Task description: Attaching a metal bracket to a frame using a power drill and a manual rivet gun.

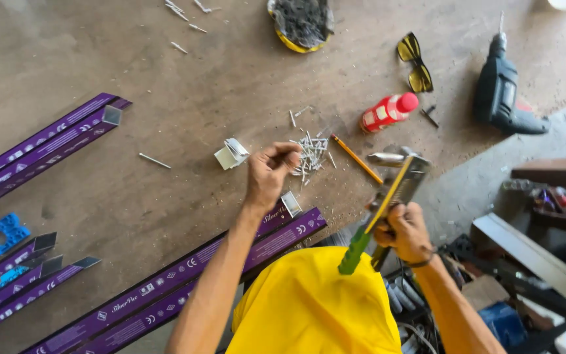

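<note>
My left hand [271, 172] hovers over a wooden board, fingers pinched together on something too small to make out, right beside a loose pile of rivets [310, 156]. My right hand [406, 231] grips a hand riveter [388, 206] with yellow and green handles, its metal head pointing up and away. Below my left wrist lie two purple-wrapped metal profiles [185, 282], running diagonally with their cut ends near my hands.
More purple profiles [40, 144] lie at left, by a blue plastic jig [2, 233]. A pencil [356, 159], red bottle [388, 111], yellow safety glasses [415, 62], dark drill [502, 92], bowl of screws [301, 23] and folded metal brackets [232, 154] are scattered about. Clutter fills the lower right.
</note>
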